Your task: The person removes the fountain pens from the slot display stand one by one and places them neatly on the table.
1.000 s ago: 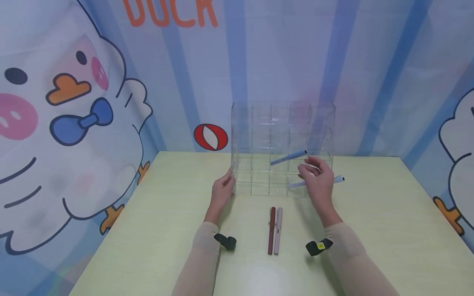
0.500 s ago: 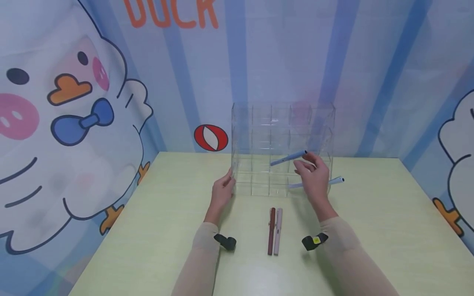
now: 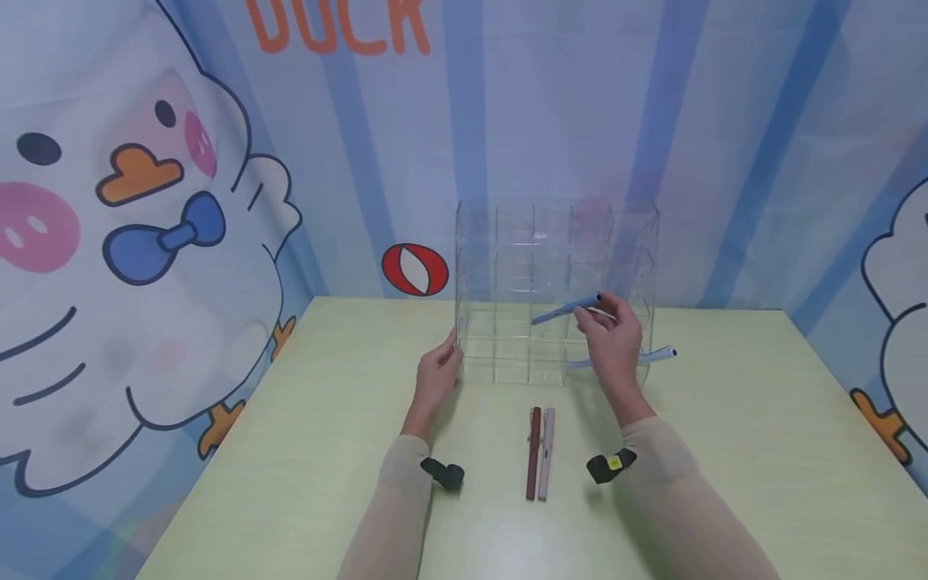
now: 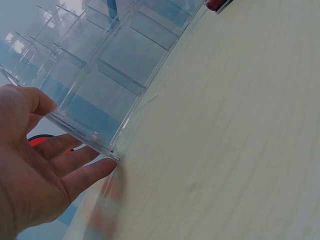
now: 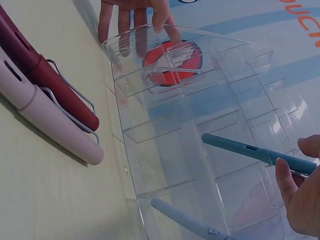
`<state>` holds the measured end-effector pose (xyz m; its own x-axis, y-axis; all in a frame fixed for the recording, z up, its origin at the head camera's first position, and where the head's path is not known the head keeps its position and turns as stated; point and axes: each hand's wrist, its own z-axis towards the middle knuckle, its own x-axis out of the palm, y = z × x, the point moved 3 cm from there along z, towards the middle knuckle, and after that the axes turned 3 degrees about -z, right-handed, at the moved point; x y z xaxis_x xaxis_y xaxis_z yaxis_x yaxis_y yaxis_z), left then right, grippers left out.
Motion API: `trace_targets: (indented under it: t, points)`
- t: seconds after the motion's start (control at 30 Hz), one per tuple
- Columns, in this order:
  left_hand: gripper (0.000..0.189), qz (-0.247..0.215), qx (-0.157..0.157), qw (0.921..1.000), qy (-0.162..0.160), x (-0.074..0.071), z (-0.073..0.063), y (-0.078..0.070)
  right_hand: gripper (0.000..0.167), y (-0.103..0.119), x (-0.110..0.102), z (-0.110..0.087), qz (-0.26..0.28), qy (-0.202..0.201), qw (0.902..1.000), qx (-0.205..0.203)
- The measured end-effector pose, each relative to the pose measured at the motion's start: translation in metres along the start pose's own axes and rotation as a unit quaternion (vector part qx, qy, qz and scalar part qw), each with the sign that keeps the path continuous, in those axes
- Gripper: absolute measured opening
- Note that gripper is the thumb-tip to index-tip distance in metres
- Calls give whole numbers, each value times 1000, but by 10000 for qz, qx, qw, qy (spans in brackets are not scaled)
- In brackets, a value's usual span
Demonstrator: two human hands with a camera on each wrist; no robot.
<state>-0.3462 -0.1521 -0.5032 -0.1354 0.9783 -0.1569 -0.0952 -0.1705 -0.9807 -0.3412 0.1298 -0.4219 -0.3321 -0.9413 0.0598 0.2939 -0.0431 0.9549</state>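
A clear compartmented organizer (image 3: 511,348) stands on the table. My left hand (image 3: 437,374) holds its left side, thumb at the front edge and fairly straight fingers along the outer wall (image 4: 80,134). A blue pen (image 3: 554,312) lies slantwise in an upper compartment, its cap end sticking out. My right hand (image 3: 615,338) pinches that end, thumb on one side and a finger on the other in the right wrist view, where the pen (image 5: 235,146) looks teal. Below it, a pale blue pen (image 3: 660,354) pokes from a bottom compartment, partly hidden behind my right hand.
In front of the organizer, a dark red pen (image 3: 532,455) and a pale pink pen (image 3: 547,459) lie side by side on the table (image 3: 319,483). Behind stands a cartoon backdrop (image 3: 551,97) with a red oval print (image 3: 395,270).
My right hand has moved slightly left and up to the blue pen's cap end, and its thumb and finger have closed on it. My left hand stays on the organizer's side.
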Motion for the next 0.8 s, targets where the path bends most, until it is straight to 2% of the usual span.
trace_targets:
  t: [0.33,0.5,0.8]
  points:
    - [46,35,47,10000,-16,1,-1,-2,50,5,2,1,-570,13,9976,-391]
    - [46,36,34,10000,-3,1,-1,0,53,4,4,3,-363,144,9987,-318]
    - [45,42,32,10000,-43,1,-1,1,44,1,7,8,-26,144,9996,-256]
